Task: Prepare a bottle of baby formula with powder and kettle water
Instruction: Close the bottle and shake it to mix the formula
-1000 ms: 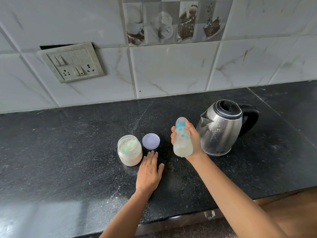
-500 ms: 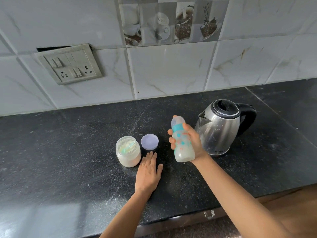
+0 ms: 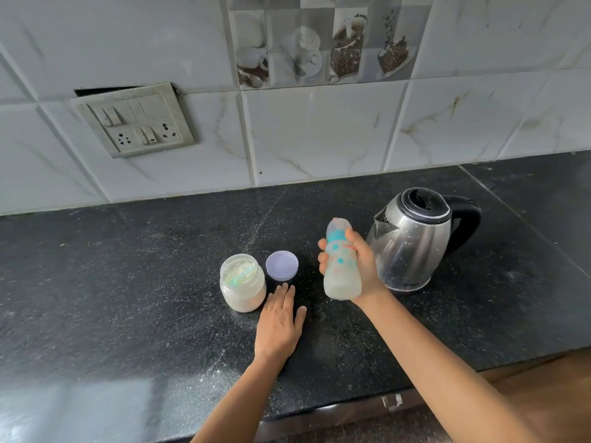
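Note:
My right hand (image 3: 359,266) grips a capped baby bottle (image 3: 340,266) with a teal collar and milky liquid inside, held just above the black counter (image 3: 128,298) and leaning a little to the left. My left hand (image 3: 278,324) lies flat on the counter, fingers together, holding nothing. Just left of its fingertips stands an open jar of white powder (image 3: 243,282) with a scoop inside. The jar's lilac lid (image 3: 282,265) lies beside it. A steel kettle (image 3: 412,241) with a black handle stands right of the bottle, lid closed.
A tiled wall (image 3: 319,132) runs behind the counter, with a switch and socket plate (image 3: 134,121) at the left. The counter's front edge (image 3: 351,407) runs below my forearms, with brown floor at the lower right.
The bottle has shifted up and down slightly in my right hand and tilted a little. My left hand has stayed flat on the counter.

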Tool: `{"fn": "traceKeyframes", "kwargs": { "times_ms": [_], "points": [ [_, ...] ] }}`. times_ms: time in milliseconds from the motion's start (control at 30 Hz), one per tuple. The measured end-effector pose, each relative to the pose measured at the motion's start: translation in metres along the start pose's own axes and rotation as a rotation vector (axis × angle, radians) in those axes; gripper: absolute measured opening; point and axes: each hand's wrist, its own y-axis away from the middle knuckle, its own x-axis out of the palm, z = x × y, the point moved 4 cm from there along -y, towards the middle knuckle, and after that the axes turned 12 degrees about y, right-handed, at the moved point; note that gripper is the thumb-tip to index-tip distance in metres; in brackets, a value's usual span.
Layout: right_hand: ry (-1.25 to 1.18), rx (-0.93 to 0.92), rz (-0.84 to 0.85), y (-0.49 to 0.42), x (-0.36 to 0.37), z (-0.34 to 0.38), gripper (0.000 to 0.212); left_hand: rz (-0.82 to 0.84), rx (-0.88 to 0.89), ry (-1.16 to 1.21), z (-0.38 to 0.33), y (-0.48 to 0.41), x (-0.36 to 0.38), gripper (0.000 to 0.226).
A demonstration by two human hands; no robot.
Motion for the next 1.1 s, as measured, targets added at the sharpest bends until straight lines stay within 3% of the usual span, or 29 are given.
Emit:
{"fn": "traceKeyframes", "kwargs": {
  "times_ms": [100,233,400,567,733,900,1033,1100],
  "points": [
    [0.073,0.012,0.084,0.005,0.006,0.000,0.067,0.000,0.000,0.002,0.000,0.000,0.000,0.054],
    [-0.156,-0.045,-0.047,-0.004,0.000,0.006,0.080,0.001,0.002,-0.009,0.001,0.000,0.000,0.055],
    [0.059,0.029,0.079,0.005,0.008,0.002,0.067,-0.004,0.001,-0.004,0.000,0.001,-0.001,0.055],
    [-0.279,-0.007,-0.082,-0.007,0.000,0.004,0.096,0.001,-0.002,0.000,-0.001,0.000,-0.001,0.054],
    [-0.031,0.007,0.166,0.005,0.011,-0.005,0.062,0.003,-0.001,0.003,0.000,0.000,0.000,0.054],
    [-0.337,-0.010,0.014,-0.001,0.001,0.003,0.080,-0.002,-0.006,0.016,-0.001,0.000,-0.001,0.054],
    [-0.058,-0.004,0.104,0.005,-0.002,0.001,0.066,0.000,-0.005,0.003,0.000,0.001,-0.001,0.055],
    [-0.107,-0.003,0.118,0.003,-0.002,0.001,0.064,0.001,-0.006,-0.001,0.000,0.000,-0.001,0.055]
  ]
}}
